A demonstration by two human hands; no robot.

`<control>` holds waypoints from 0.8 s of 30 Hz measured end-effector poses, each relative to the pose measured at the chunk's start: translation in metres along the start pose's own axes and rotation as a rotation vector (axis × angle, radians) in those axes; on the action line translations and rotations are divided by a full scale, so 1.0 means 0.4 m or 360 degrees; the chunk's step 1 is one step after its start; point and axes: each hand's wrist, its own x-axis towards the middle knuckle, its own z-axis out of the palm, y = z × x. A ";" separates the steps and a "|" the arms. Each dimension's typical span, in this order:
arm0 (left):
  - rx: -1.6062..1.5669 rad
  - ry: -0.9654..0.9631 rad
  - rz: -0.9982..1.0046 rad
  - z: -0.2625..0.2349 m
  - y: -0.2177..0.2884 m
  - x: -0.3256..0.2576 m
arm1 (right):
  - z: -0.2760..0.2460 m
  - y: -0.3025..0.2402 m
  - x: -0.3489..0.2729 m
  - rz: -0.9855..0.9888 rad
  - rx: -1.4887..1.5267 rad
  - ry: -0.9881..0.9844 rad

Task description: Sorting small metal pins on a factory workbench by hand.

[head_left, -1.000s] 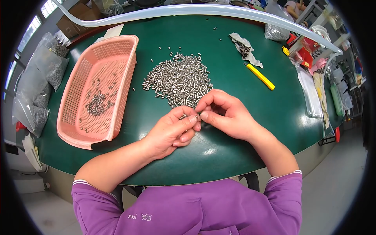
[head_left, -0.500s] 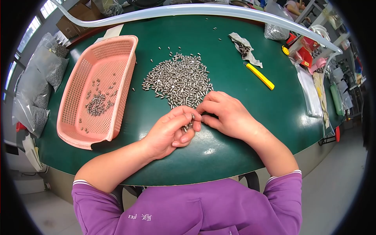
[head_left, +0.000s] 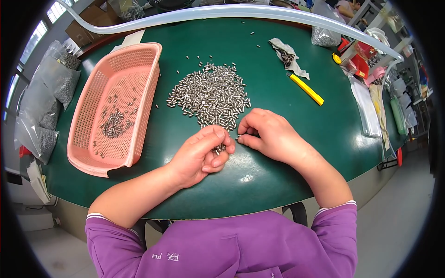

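Two hands: both rested on the green table (head_left: 278,69) just below the pile of small metal pins (head_left: 211,95), fingertips nearly meeting.
Left hand (head_left: 201,155): it lay curled on its side, fingers folded over a small cluster of pins (head_left: 219,149) that peeked out beneath the fingertips; how many it held was hidden by the fingers.
Right hand (head_left: 269,134): thumb and forefinger were pinched together on something tiny and dark at their tips, too small to identify for certain, likely a single pin.
Pile: the loose silvery pins spread above the hands, with strays scattered toward the table's far edge.
Basket: a pink plastic basket (head_left: 143,60) stood left of the pile, a few pins heaped on its mesh floor; its near corner looked broken.
Cutter: a yellow utility knife (head_left: 307,89) lay right of the pile, beside a crumpled grey bag (head_left: 288,56).
Tube: a clear hose (head_left: 232,11) curved along the table's far rim.
Bags: grey plastic bags of parts (head_left: 44,99) sat left of the basket, partly cut off by the dark rim of the view.
Clutter: items on the right edge of the table were distorted and hard to make out.
Sleeves: purple sleeves (head_left: 222,245) filled the lower edge.
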 end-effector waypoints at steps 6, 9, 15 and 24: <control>0.0020 0.0018 -0.0012 -0.001 0.000 0.000 | 0.019 0.012 0.011 0.0050 -0.0055 0.0196; 0.0022 0.0024 -0.0027 0.002 0.002 -0.002 | 0.020 0.018 0.013 0.0080 -0.0025 0.0188; 0.0002 0.0016 -0.0037 0.002 0.002 0.000 | 0.027 0.031 0.016 -0.0156 -0.0214 0.0432; 0.0012 0.0011 -0.0050 0.001 0.001 0.001 | 0.020 0.022 0.018 -0.0144 -0.0177 0.0419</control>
